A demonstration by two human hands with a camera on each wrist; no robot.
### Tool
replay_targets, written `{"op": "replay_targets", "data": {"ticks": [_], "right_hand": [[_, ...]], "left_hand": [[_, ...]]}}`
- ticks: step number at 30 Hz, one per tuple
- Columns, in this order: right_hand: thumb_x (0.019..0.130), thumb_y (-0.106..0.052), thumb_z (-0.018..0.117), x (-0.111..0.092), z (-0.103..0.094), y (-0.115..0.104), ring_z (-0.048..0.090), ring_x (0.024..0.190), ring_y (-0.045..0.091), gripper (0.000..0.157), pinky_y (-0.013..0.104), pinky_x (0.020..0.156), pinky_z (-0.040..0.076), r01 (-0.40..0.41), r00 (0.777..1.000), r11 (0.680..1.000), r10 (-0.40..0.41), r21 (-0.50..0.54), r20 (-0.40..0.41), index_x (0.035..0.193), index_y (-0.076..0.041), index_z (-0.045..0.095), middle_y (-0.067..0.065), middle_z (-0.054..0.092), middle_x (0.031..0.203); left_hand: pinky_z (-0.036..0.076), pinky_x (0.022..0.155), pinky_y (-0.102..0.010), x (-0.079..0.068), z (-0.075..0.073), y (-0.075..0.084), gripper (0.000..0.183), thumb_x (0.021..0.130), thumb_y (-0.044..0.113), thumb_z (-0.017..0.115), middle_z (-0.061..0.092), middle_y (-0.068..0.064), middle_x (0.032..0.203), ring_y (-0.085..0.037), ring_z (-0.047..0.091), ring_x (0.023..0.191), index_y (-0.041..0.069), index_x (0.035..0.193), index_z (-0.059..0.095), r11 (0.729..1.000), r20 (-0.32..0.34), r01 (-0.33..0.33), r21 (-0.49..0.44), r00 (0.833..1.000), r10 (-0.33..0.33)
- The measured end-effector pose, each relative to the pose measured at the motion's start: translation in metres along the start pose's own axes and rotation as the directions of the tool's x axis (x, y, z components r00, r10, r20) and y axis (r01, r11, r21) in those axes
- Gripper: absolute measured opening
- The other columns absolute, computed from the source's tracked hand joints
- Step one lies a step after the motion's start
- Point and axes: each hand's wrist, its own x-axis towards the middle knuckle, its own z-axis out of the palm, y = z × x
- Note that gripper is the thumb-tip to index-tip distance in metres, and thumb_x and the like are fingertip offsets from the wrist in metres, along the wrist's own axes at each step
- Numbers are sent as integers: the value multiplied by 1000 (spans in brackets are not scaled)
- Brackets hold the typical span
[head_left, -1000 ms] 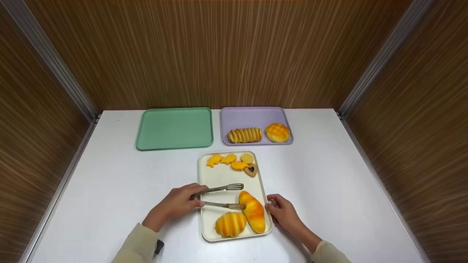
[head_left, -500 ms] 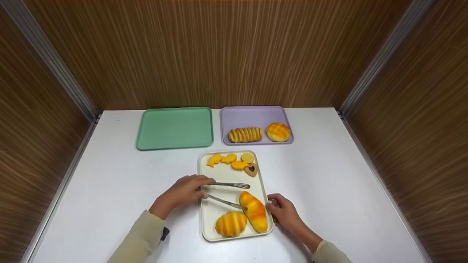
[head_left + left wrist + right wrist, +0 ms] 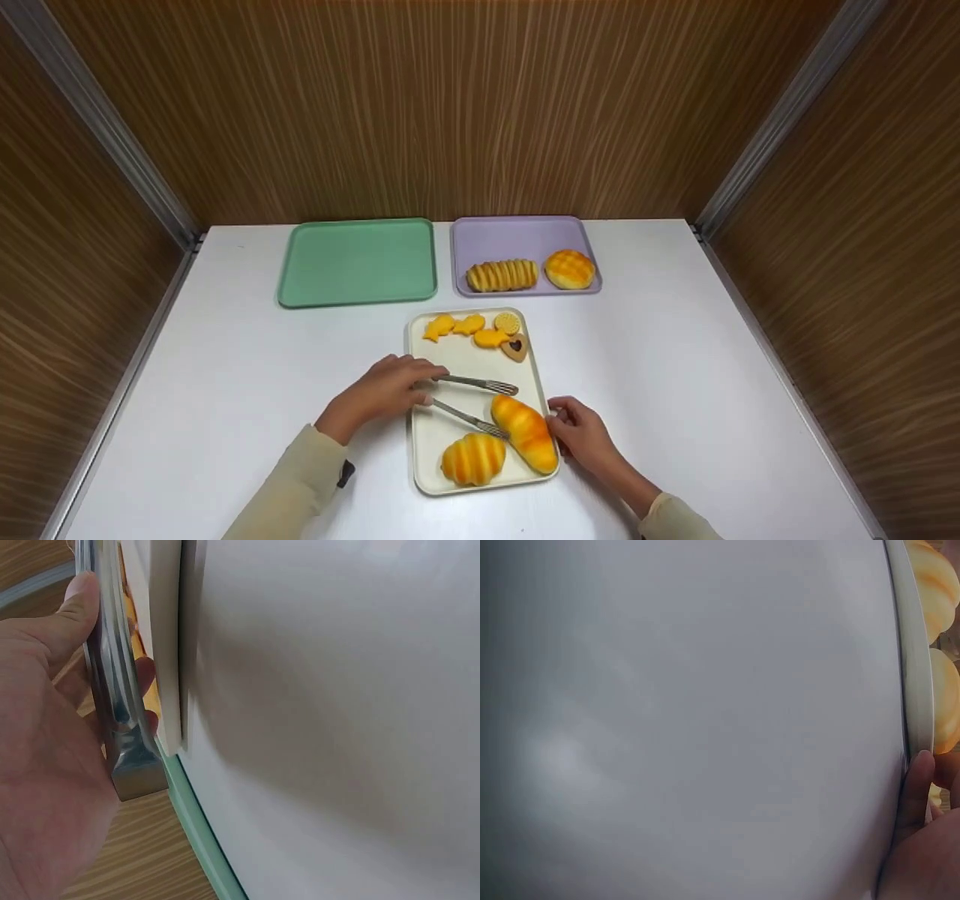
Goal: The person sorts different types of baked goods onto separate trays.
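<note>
My left hand (image 3: 390, 390) holds metal tongs (image 3: 112, 667) over the cream tray (image 3: 465, 367), with their arms spread apart. The tongs' lower tip touches or nearly touches the left side of a long orange croissant (image 3: 523, 433); the upper tip is just above its far end. The croissant lies slanted against the tray's right rim. Left of it sits a shorter striped bread roll (image 3: 474, 459). My right hand (image 3: 581, 435) grips the tray's right edge, finger and thumb at the rim; in the right wrist view the hand (image 3: 922, 832) is partly cut off.
At the tray's far end lie several fish-shaped biscuits (image 3: 439, 327), a round biscuit (image 3: 507, 323) and a heart biscuit (image 3: 515, 346). Behind stand a green tray (image 3: 358, 262) and a purple tray (image 3: 517, 236), which bears a ridged loaf (image 3: 502, 276) and a round bun (image 3: 569, 269). Wood-patterned walls surround the table.
My left hand has moved right and slightly away from me. The tongs' tips have shifted right and nearer. The croissant's near end has swung right to the rim. My right hand has stayed put.
</note>
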Motion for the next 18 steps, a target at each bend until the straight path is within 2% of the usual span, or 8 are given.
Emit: {"op": "replay_targets", "data": {"ticks": [5, 11, 18], "right_hand": [[96, -12, 67, 0, -1, 0, 48, 52, 12, 27, 22, 46, 43, -4, 1000, 1000, 4, 4, -4, 121, -2, 63, 3, 54, 80], [96, -13, 67, 0, -1, 0, 49, 52, 13, 29, 23, 46, 44, 1, 1000, 1000, -1, 4, 7, 122, -1, 62, 4, 55, 82], [97, -15, 66, 0, -1, 2, 50, 54, 14, 31, 24, 46, 46, -5, 1000, 1000, 4, 13, 27, 123, -1, 61, 4, 54, 82]], "left_hand": [[37, 97, -44, 0, 6, 0, 37, 95, 24, 68, 69, 3, 122, -18, 57, 109, 24, 132, 64, 999, -37, -27, 47, 999, 29], [37, 97, -45, -3, 12, -2, 34, 96, 24, 67, 69, 3, 119, -19, 58, 111, 24, 130, 65, 996, -102, -51, 67, 993, 58], [36, 102, -51, -15, 14, -5, 34, 98, 23, 66, 69, 2, 121, -22, 59, 114, 23, 132, 63, 999, -147, 7, 45, 989, 0]]}}
